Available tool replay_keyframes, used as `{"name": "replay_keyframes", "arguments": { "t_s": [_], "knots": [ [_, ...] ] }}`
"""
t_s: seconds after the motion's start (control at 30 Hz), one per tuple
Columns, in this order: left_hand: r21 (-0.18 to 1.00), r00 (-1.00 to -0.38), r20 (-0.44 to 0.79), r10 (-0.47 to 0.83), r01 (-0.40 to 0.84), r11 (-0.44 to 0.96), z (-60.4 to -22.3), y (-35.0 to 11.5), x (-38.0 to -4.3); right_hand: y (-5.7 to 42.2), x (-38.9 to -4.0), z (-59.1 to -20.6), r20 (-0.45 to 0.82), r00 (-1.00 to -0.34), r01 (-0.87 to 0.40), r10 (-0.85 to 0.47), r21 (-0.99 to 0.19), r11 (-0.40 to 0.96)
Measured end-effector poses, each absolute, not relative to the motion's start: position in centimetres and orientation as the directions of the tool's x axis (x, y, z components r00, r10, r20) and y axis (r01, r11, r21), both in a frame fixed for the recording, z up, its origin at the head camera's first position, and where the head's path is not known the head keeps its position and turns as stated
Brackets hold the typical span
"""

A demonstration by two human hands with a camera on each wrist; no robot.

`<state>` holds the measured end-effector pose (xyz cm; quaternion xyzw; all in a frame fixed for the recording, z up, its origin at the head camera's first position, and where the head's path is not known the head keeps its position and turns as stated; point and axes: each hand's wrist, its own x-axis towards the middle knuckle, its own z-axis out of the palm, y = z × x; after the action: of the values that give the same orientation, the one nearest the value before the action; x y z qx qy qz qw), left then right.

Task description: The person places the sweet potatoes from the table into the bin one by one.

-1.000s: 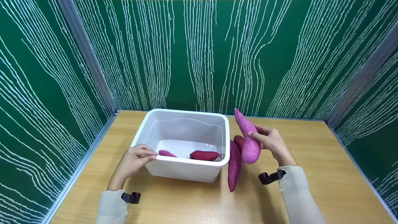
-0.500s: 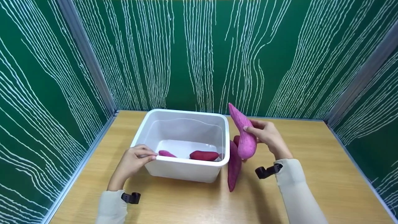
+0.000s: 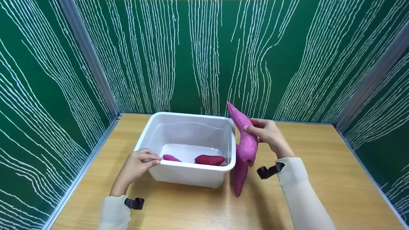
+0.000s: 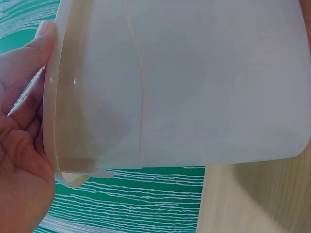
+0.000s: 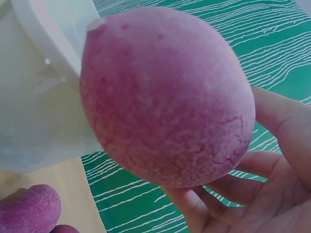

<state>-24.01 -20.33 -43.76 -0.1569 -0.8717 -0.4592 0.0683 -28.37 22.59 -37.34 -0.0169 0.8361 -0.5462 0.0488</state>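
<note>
My right hand [image 3: 270,135] grips a large bright pink sweet potato [image 3: 248,140] and holds it up at the right side of a white plastic bin [image 3: 191,175]. Its narrow tip points up and away, and its rounded end fills the right wrist view. My left hand [image 3: 139,164] pinches the bin's near-left rim between thumb and fingers. Inside the bin lie a red sweet potato [image 3: 209,159] and a pink one [image 3: 171,157], partly hidden by the near wall. Below the held one, a purple sweet potato [image 3: 240,180] lies on the table against the bin.
Another sweet potato [image 5: 65,229] shows only an edge in the right wrist view; the held one hides it in the head view. The wooden table [image 3: 335,179] is enclosed by green panels [image 3: 204,57] with white wavy lines and grey metal posts [image 3: 92,64].
My right hand has carried the pink sweet potato left and slightly upward, nearer the bin's right rim. The red sweet potato behind it has become covered. My left hand has stayed put.
</note>
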Motion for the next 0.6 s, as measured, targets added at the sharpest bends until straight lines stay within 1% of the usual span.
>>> {"name": "replay_keyframes", "arguments": {
  "t_s": [0.23, 0.6],
  "knots": [
    [0.792, -0.951, 0.232, 0.204, 0.307, 0.527, -43.7, -20.3, -24.0, 21.6, -28.6, -36.8, -0.054, -0.994, 0.013, -0.091, -0.914, 0.406],
    [0.792, -0.954, 0.229, 0.195, 0.299, 0.532, -43.7, -20.3, -24.0, 19.4, -29.3, -36.3, -0.043, -0.992, -0.006, -0.116, -0.920, 0.392]
  ]
}}
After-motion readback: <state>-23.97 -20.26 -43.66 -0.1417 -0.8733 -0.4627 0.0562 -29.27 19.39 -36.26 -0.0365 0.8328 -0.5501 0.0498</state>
